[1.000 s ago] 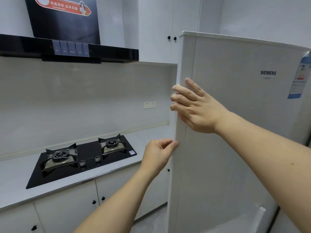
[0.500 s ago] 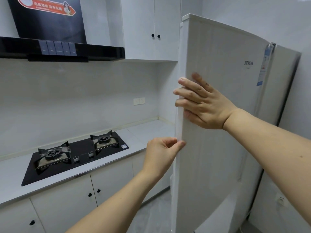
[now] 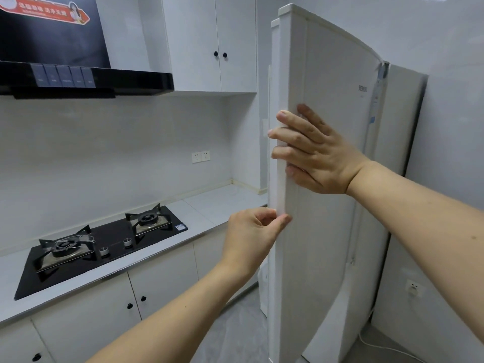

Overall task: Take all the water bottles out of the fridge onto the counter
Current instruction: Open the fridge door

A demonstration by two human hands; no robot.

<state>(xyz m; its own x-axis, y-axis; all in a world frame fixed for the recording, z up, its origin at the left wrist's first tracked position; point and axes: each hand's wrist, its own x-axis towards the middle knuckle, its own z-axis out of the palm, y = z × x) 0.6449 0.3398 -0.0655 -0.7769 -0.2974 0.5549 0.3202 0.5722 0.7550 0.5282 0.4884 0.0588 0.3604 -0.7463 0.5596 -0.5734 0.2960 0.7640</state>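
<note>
The white fridge [image 3: 400,153] stands at the right with its door [image 3: 327,231] swung out toward me, edge-on. My right hand [image 3: 311,153] lies on the door's outer face, its fingers hooked over the free edge. My left hand [image 3: 251,231] pinches that same edge lower down between thumb and fingers. The door hides the fridge's inside, and no water bottles show. The pale counter [image 3: 225,203] runs along the left wall up to the fridge.
A black two-burner gas hob [image 3: 102,244] is set in the counter, under a black extractor hood [image 3: 86,79]. White cupboards sit above [image 3: 209,43] and below [image 3: 162,284]. A wall socket [image 3: 201,156] is on the backsplash. Grey floor lies between the cabinets and the door.
The fridge door has swung further open toward me, turning from face-on to nearly edge-on. Both hands have stayed on its free edge, and more of the fridge body shows behind.
</note>
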